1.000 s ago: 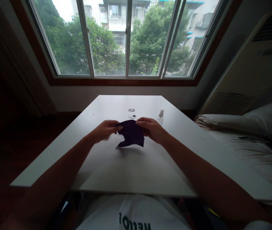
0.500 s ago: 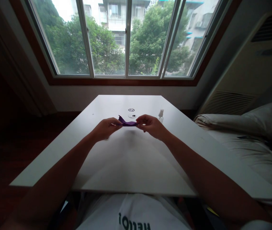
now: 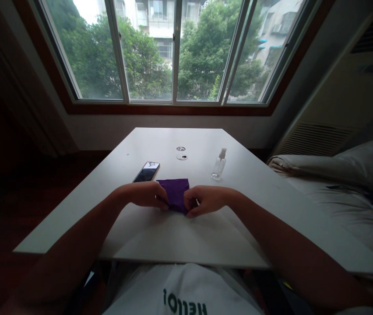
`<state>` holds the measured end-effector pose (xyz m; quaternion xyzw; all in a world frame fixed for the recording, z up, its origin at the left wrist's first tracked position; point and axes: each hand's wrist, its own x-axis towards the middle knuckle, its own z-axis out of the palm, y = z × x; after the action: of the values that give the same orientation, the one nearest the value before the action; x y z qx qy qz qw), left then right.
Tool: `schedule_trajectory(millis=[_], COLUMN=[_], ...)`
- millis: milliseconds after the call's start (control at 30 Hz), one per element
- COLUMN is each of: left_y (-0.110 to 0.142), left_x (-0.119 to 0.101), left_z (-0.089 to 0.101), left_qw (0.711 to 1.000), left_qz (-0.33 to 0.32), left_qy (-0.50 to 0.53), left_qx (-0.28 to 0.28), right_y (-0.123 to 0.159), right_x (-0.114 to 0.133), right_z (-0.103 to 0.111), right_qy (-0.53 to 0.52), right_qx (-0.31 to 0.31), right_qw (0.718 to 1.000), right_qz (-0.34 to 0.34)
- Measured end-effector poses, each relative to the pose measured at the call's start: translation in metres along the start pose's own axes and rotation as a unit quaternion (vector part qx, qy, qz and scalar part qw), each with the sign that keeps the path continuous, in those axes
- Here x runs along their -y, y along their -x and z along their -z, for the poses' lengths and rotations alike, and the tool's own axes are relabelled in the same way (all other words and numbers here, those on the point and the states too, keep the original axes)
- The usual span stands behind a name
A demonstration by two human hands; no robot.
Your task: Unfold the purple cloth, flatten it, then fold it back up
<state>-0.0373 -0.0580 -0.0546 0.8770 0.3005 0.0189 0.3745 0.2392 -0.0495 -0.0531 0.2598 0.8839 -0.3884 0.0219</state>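
A purple cloth [image 3: 175, 191], folded to a small square, lies at the middle of the white table [image 3: 173, 236]. My left hand [image 3: 152, 194] pinches its near left corner, fingers closed. At the near right corner, the fingers of my right hand [image 3: 202, 200] are closed on the cloth's edge too. Just beyond my left hand lies a phone [image 3: 147, 171], its lower end hidden by that hand. A clear spray bottle [image 3: 219, 165] stands upright beyond my right hand.
Two small round pieces [image 3: 181, 156] sit near the table's far end. A window [image 3: 173, 57] is beyond the table. To the right are a bed with folded bedding [image 3: 324, 164] and a tall vented unit [image 3: 321, 131].
Both hands have come down and nearer to me with the purple cloth. It was held up in the air edge-on and now rests flat on the table. The phone has come into view.
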Motion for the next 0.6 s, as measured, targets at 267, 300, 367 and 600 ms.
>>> schedule_trajectory(millis=[267, 300, 367, 600], left_y=[-0.006, -0.007, -0.01, -0.013], left_x=[0.011, 0.013, 0.016, 0.009], left_z=[0.007, 0.007, 0.007, 0.003], left_qw=[0.982, 0.978, 0.972, 0.967], left_qz=[0.115, 0.124, 0.135, 0.122], left_qy=[0.0, 0.001, 0.001, 0.025], left_qx=[-0.152, -0.169, -0.19, -0.223], right_y=[-0.007, -0.007, -0.008, -0.015], right_x=[-0.014, -0.013, -0.01, 0.01], right_z=[-0.001, -0.001, -0.002, -0.024], right_qy=[-0.165, -0.165, -0.125, 0.147], right_qx=[-0.092, -0.103, -0.112, -0.232], right_qw=[0.981, 0.98, 0.984, 0.958], right_qz=[-0.035, -0.038, -0.055, -0.08])
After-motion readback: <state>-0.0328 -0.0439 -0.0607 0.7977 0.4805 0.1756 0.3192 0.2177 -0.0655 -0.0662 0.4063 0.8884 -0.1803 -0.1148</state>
